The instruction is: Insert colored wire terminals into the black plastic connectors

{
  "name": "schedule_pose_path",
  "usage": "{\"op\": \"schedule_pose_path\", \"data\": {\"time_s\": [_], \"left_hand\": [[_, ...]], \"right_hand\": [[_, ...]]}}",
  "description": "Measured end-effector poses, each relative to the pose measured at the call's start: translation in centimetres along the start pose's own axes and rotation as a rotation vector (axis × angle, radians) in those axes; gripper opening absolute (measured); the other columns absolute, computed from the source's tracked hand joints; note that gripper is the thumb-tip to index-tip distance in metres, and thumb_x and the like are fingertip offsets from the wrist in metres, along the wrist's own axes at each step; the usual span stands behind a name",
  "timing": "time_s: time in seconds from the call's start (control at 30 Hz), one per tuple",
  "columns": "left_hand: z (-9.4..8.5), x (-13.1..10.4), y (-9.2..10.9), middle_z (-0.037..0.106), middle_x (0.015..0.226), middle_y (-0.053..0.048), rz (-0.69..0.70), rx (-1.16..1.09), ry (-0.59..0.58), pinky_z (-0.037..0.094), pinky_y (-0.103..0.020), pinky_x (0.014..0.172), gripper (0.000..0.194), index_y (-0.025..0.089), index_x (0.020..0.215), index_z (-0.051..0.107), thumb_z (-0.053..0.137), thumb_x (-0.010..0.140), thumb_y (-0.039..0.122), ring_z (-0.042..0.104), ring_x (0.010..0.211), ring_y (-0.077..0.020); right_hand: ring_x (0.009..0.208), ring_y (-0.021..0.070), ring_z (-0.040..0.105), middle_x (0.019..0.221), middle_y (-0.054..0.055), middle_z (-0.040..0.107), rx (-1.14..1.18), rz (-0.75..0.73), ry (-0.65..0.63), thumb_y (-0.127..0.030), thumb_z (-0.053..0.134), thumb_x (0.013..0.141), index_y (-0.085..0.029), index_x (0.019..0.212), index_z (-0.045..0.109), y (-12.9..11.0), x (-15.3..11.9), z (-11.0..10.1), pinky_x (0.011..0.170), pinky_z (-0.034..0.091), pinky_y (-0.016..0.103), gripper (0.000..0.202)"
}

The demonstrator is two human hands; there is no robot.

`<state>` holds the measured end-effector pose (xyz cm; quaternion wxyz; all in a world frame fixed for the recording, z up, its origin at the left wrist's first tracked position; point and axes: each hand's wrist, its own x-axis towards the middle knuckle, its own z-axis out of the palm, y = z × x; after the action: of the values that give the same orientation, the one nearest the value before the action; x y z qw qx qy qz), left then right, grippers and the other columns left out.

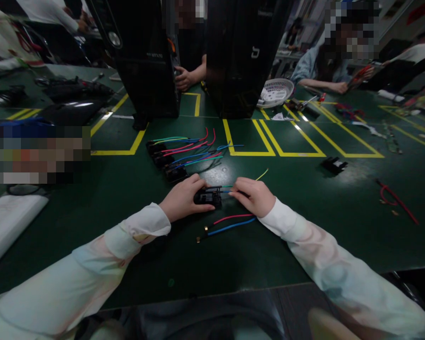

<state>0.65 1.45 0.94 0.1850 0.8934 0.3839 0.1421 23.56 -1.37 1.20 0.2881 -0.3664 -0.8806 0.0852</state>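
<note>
My left hand (186, 200) is closed around a small black plastic housing (208, 197), holding it just above or on the green table. At the housing's right side, my right hand (252, 194) pinches thin wires, a blue wire (225, 191) among them. A yellow-green wire end (262, 174) sticks out beyond its fingers. Below the hands lie a red wire (232, 217) and a blue wire (226, 226), each with a brass-coloured terminal at its left end. Behind my left hand, several similar black housings (175, 171) lie in a row with coloured wires pointing right.
Two black computer towers (145, 61) stand at the back, with a person's hand (186, 78) between them. A white basket (276, 92) sits behind. To the right lie a black part (335, 165) and a dark red cable (398, 200). A white object (16, 222) rests at left.
</note>
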Motion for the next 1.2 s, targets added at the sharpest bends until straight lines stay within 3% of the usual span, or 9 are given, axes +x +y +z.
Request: {"op": "schedule_pose_path", "data": {"time_s": [0.23,0.4,0.53,0.7,0.87,1.03,1.2], "left_hand": [[-0.03,-0.03,-0.13,0.048,0.096,-0.005,0.011,0.009,0.003,0.045,-0.034,0.075,0.048,0.019,0.101,0.054,0.061,0.069,0.054,0.053,0.086,-0.021],[0.02,-0.02,-0.06,0.047,0.095,-0.004,0.015,0.024,-0.006,0.045,-0.033,0.074,0.048,0.018,0.102,0.054,0.061,0.07,0.054,0.053,0.084,-0.0205],[0.01,-0.04,0.01,0.047,0.095,-0.004,0.007,0.006,0.0,0.045,-0.032,0.074,0.047,0.019,0.102,0.054,0.062,0.069,0.053,0.053,0.085,-0.0203],[0.02,-0.05,-0.09,0.048,0.095,-0.004,0.011,0.006,0.001,0.045,-0.033,0.074,0.048,0.019,0.101,0.054,0.062,0.069,0.054,0.053,0.084,-0.0207],[-0.01,-0.01,-0.06,0.048,0.095,-0.004,-0.001,0.009,0.001,0.045,-0.033,0.074,0.047,0.019,0.101,0.054,0.062,0.069,0.053,0.053,0.085,-0.0209],[-0.08,0.0,0.02,0.047,0.094,-0.004,0.002,0.006,-0.004,0.045,-0.033,0.074,0.047,0.019,0.101,0.054,0.061,0.069,0.054,0.053,0.084,-0.021],[-0.08,-0.01,-0.03,0.047,0.095,-0.004,0.001,0.012,-0.004,0.045,-0.033,0.074,0.048,0.019,0.101,0.055,0.061,0.069,0.054,0.053,0.084,-0.0208]], "right_hand": [[0.062,0.0121,0.047,0.066,0.001,0.047,-0.004,-0.007,0.032,-0.023,0.044,0.088,-0.018,0.069,0.046,-0.1,-0.01,-0.03,0.058,0.037,0.021,0.02],[0.062,0.012,0.048,0.065,0.0,0.047,0.004,-0.008,-0.036,-0.023,0.045,0.088,-0.018,0.068,0.046,0.09,-0.11,-0.07,0.058,0.036,0.021,0.02],[0.063,0.0121,0.048,0.066,0.001,0.048,-0.008,0.021,0.019,-0.024,0.044,0.088,-0.018,0.069,0.046,0.09,-0.11,-0.02,0.059,0.036,0.022,0.02],[0.062,0.0121,0.048,0.066,0.0,0.048,0.009,-0.008,-0.074,-0.025,0.044,0.089,-0.018,0.069,0.046,0.15,-0.11,-0.17,0.058,0.036,0.022,0.021],[0.064,0.0127,0.048,0.068,0.001,0.048,-0.035,0.023,-0.01,-0.025,0.042,0.089,-0.019,0.071,0.047,0.21,-0.1,-0.21,0.059,0.036,0.022,0.02],[0.064,0.0126,0.048,0.067,0.001,0.048,-0.001,-0.021,-0.065,-0.026,0.042,0.089,-0.019,0.07,0.047,0.38,-0.18,-0.07,0.059,0.036,0.022,0.021],[0.064,0.0127,0.047,0.069,0.001,0.048,-0.041,0.018,-0.008,-0.026,0.041,0.09,-0.018,0.071,0.047,0.42,-0.16,-0.01,0.059,0.037,0.022,0.021]]}}
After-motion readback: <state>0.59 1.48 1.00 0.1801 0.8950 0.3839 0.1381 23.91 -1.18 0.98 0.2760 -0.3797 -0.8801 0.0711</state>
